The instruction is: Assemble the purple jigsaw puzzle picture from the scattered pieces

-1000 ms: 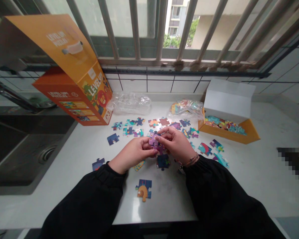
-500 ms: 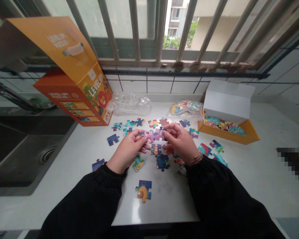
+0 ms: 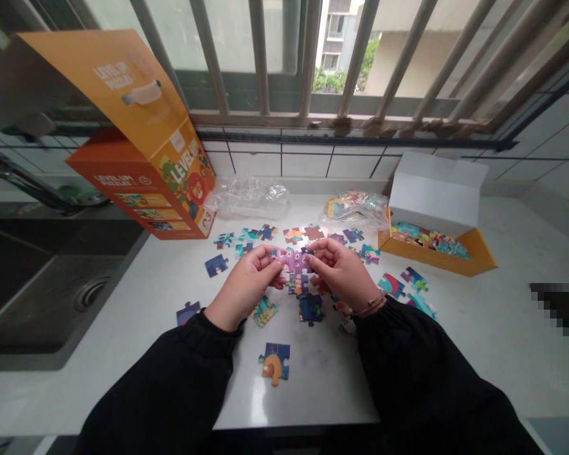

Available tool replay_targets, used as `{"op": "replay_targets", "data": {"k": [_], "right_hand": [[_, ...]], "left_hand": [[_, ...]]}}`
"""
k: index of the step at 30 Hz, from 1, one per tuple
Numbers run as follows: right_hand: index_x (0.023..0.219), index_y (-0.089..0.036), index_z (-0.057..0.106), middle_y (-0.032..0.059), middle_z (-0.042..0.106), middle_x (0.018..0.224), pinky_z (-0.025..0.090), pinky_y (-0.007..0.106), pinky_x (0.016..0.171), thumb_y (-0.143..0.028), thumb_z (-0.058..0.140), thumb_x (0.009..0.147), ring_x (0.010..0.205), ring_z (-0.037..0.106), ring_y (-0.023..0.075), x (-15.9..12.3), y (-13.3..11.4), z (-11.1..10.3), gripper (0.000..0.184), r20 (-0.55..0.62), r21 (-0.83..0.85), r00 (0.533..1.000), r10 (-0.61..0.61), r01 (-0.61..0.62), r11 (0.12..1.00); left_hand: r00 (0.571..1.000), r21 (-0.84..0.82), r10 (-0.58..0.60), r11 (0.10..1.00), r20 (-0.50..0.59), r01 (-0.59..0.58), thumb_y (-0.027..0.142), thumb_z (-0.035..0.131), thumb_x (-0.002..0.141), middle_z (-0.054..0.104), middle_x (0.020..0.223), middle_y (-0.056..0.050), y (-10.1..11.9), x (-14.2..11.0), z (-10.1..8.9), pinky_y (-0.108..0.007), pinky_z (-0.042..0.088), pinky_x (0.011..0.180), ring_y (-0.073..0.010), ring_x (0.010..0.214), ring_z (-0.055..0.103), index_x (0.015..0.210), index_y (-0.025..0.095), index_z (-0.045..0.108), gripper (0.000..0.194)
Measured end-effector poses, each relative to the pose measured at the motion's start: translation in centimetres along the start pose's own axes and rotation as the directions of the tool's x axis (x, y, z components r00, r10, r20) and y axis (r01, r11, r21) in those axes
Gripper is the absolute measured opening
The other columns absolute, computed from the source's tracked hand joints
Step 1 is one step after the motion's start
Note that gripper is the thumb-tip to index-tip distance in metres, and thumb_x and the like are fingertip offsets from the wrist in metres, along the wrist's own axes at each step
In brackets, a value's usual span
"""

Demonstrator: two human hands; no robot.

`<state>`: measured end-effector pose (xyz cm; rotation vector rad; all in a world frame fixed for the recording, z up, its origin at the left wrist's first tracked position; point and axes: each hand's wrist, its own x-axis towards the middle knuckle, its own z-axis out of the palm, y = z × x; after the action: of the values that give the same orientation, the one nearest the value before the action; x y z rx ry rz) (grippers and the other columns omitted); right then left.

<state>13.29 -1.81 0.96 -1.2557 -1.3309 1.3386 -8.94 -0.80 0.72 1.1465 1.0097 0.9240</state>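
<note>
My left hand (image 3: 252, 276) pinches a purple jigsaw puzzle piece (image 3: 282, 258) between thumb and fingers. A second purple puzzle piece (image 3: 300, 262) is gripped in my right hand (image 3: 342, 268). Both pieces are held above the counter with their inner edges meeting; whether they are locked together I cannot tell. Beneath my hands lie several loose pieces, among them a dark blue piece (image 3: 311, 308) and a green-and-yellow piece (image 3: 264, 311). Nearer to me rests a piece with an orange shape (image 3: 275, 364). My fingers cover parts of the held pieces.
An orange puzzle box (image 3: 142, 183) stands open at the left beside the sink (image 3: 71, 284). Crumpled clear plastic (image 3: 249, 197) and a bag of pieces (image 3: 355, 207) lie along the back. An open yellow box (image 3: 436, 256) holding pieces sits at the right on the counter (image 3: 459, 354).
The two purple pieces have come closer together, the gap between them closing as my right hand's piece moved left against the other. The view has shifted slightly.
</note>
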Motion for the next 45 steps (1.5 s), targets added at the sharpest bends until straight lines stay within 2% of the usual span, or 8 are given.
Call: {"op": "replay_targets", "data": {"k": [4,8,12,17,24,29,35,45], "right_hand": [[0.109,-0.025,0.063,-0.0025,0.066,0.081,0.051,0.025,0.045,-0.054,0.077,0.091,0.057,0.062,0.014,0.0,-0.1,0.2,0.037,-0.004,-0.026,1.0,-0.016,0.015,1.0],[0.102,-0.023,0.063,-0.0028,0.064,0.076,0.047,0.024,0.049,-0.05,0.081,0.09,0.061,0.061,0.0139,0.0,0.2,0.5,0.034,0.022,-0.053,0.995,-0.1,0.101,0.993],[0.112,-0.023,0.069,-0.0024,0.063,0.077,0.046,0.024,0.052,-0.049,0.079,0.092,0.063,0.06,0.0136,0.1,0.8,0.6,0.034,0.044,-0.097,0.988,-0.15,0.154,0.983],[0.112,-0.022,0.07,-0.0002,0.066,0.081,0.05,0.027,0.057,-0.049,0.076,0.094,0.067,0.062,0.0152,0.1,0.5,0.5,0.033,0.035,-0.117,0.987,-0.16,0.163,0.98],[0.106,-0.023,0.069,-0.0011,0.065,0.078,0.048,0.027,0.058,-0.049,0.077,0.095,0.066,0.06,0.0153,0.0,0.6,0.6,0.029,0.022,-0.212,0.981,-0.193,0.193,0.958],[0.106,-0.022,0.07,0.0,0.067,0.082,0.049,0.026,0.061,-0.046,0.076,0.096,0.07,0.062,0.0148,0.0,0.8,0.5,0.027,0.02,-0.269,0.977,-0.214,0.211,0.94],[0.107,-0.022,0.07,-0.0016,0.067,0.081,0.049,0.026,0.064,-0.042,0.075,0.096,0.068,0.061,0.0135,0.0,0.9,0.4,0.023,0.033,-0.286,0.974,-0.224,0.224,0.932],[0.103,-0.024,0.072,-0.0016,0.068,0.08,0.047,0.026,0.063,-0.04,0.079,0.095,0.071,0.062,0.0149,0.0,1.0,0.4,0.019,0.089,-0.397,0.964,-0.25,0.265,0.879]], "left_hand": [[1.0,0.06,-0.008,0.998,0.012,0.007,0.041,0.08,0.091,0.071,0.086,0.0,0.1,-0.2,0.0,-0.024,0.056,0.066,-0.0122,0.072,0.066,0.107,0.019,0.066,0.031],[0.998,0.063,-0.024,0.998,0.052,0.021,0.041,0.085,0.087,0.073,0.091,-0.001,0.5,-0.5,0.2,-0.025,0.054,0.071,-0.0133,0.077,0.068,0.104,0.02,0.064,0.034],[0.998,0.13,-0.013,0.991,0.056,0.005,0.044,0.086,0.086,0.075,0.093,-0.002,0.9,-0.6,0.4,-0.025,0.048,0.068,-0.0144,0.077,0.066,0.113,0.019,0.068,0.04],[0.999,0.251,-0.046,0.967,0.008,0.042,0.053,0.082,0.088,0.067,0.078,0.001,0.9,-0.6,0.2,-0.025,0.036,0.058,-0.0119,0.062,0.053,0.099,0.018,0.072,0.039],[0.999,0.142,-0.041,0.989,0.003,0.04,0.045,0.089,0.082,0.067,0.077,0.003,0.8,-0.7,0.2,-0.024,0.041,0.067,-0.0126,0.069,0.059,0.095,0.019,0.064,0.038],[0.998,0.132,-0.057,0.99,0.035,0.052,0.041,0.09,0.08,0.073,0.09,-0.001,1.1,-0.7,0.5,-0.026,0.043,0.071,-0.0142,0.075,0.062,0.105,0.018,0.072,0.038],[0.992,0.253,-0.093,0.965,0.081,0.07,0.049,0.083,0.087,0.063,0.075,0.002,0.9,-0.5,0.1,-0.025,0.035,0.063,-0.0124,0.066,0.053,0.094,0.017,0.074,0.034],[0.995,0.446,-0.062,0.895,0.082,0.019,0.044,0.082,0.084,0.063,0.077,0.002,0.9,-0.5,0.0,-0.025,0.036,0.064,-0.0139,0.07,0.053,0.085,0.018,0.069,0.029]]}}
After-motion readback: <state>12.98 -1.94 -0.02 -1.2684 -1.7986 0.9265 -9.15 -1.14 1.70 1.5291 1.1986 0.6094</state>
